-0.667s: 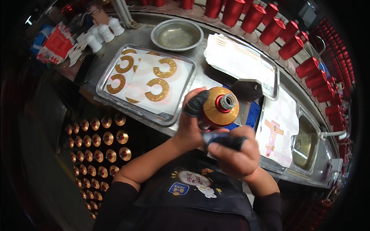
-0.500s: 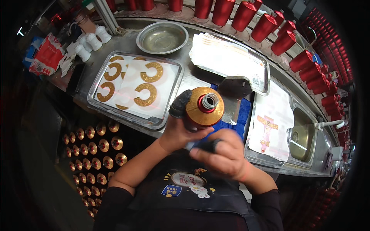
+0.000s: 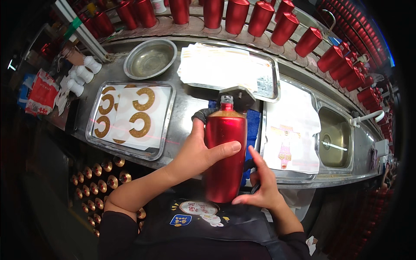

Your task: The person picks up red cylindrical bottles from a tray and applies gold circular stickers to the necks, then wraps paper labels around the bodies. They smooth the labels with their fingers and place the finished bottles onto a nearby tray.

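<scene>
On my feed, nearest is the person's dark apron (image 3: 242,225), printed with small coloured figures. Just above it the red bottle (image 3: 223,173) is held off the desk (image 3: 184,110), its base toward the apron and its gold shoulder and silvery neck pointing away. The left hand (image 3: 201,151) has its fingers clamped on the bottle, thumb across the front. The right hand (image 3: 262,184) sits beside the bottle's lower side, thumb and forefinger apart; I can't tell whether they touch it. Beyond, I see a blue cloth (image 3: 253,125) and a black angular block (image 3: 242,96). Left of the bottle lies a metal tray (image 3: 168,123) with gold C-shaped pieces (image 3: 147,125); to the right are a white sheet (image 3: 299,130) and a sink (image 3: 336,132). Farther off stand a metal bowl (image 3: 149,60), stacked papers (image 3: 216,67) and a row of other red containers (image 3: 237,17).
</scene>
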The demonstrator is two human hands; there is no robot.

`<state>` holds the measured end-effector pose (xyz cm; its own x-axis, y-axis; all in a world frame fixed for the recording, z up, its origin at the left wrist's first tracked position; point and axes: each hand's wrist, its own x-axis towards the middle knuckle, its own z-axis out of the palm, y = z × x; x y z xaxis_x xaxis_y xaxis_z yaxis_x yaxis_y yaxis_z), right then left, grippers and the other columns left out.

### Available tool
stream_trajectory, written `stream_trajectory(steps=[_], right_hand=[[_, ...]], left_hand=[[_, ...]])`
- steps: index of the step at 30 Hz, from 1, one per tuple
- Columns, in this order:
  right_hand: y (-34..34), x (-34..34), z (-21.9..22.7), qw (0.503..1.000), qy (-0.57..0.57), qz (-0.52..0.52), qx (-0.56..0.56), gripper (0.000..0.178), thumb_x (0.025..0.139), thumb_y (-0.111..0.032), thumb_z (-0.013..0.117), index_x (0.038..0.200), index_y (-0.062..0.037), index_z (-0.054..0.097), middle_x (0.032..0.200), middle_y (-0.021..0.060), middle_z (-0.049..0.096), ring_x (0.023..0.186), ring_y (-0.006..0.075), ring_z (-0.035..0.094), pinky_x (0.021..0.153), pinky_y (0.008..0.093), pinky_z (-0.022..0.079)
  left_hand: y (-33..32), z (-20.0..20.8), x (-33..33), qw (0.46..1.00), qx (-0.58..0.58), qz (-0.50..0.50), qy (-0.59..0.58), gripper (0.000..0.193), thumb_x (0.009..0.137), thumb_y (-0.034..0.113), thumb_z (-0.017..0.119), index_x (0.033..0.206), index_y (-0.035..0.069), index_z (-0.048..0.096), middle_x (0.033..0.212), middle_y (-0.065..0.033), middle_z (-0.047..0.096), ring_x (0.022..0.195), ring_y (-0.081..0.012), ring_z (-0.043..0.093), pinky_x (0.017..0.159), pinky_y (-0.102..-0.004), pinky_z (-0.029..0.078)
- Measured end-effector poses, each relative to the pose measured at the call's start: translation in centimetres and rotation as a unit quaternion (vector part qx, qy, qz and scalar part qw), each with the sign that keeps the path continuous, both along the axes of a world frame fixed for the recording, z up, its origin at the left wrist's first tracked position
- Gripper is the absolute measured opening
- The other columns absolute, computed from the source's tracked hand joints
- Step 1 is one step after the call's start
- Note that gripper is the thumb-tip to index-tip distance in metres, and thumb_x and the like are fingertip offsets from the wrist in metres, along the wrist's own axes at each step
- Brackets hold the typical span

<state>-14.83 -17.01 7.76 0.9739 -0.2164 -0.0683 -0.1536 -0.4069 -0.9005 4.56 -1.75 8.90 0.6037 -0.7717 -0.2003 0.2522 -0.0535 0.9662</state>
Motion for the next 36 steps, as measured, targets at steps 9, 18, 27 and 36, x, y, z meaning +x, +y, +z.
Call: stream_trajectory(steps=[9,18,27,36], right_hand=[[-0.9,-0.7,-1.3,0.986,-0.01,0.03,-0.166,0.121,0.064,-0.039,0.093,0.158,0.0005,0.028,0.092,0.015,0.057,0.076,0.0295,0.061,0.064,0.0385,0.052],[-1.7,1.1,-2.1,0.981,0.054,0.017,-0.183,0.113,0.063,-0.031,0.091,0.157,-0.0036,0.033,0.092,0.0138,0.053,0.075,0.029,0.06,0.062,0.0383,0.052],[-4.5,2.0,-0.2,0.986,0.05,-0.153,0.037,0.074,0.071,-0.018,0.084,0.14,-0.004,0.06,0.083,0.0015,0.054,0.062,0.0086,0.043,0.057,0.0237,0.036],[-5.1,3.7,-1.1,0.976,0.055,-0.203,0.056,0.071,0.076,-0.014,0.079,0.142,-0.0012,0.057,0.099,0.0038,0.063,0.061,0.0047,0.047,0.055,0.0188,0.038]], left_hand=[[-3.6,-3.0,-0.1,0.992,0.093,-0.04,-0.074,0.093,0.078,0.047,0.086,0.128,-0.008,0.03,0.118,-0.0237,0.064,0.108,-0.0266,0.067,0.091,-0.0349,0.055],[-3.7,-0.5,1.5,0.951,0.232,-0.077,-0.191,0.087,0.08,0.056,0.081,0.12,-0.01,0.04,0.112,-0.0293,0.065,0.102,-0.0346,0.069,0.089,-0.0397,0.055],[-5.1,-7.1,20.2,0.86,0.263,0.283,-0.333,0.046,0.08,0.03,0.082,0.098,-0.003,0.054,0.089,-0.0164,0.072,0.077,-0.0315,0.07,0.074,-0.042,0.055],[-9.1,-11.4,25.8,0.857,0.28,0.287,-0.324,0.048,0.071,0.017,0.085,0.098,-0.004,0.05,0.081,-0.0133,0.069,0.073,-0.0236,0.068,0.068,-0.0372,0.056]])
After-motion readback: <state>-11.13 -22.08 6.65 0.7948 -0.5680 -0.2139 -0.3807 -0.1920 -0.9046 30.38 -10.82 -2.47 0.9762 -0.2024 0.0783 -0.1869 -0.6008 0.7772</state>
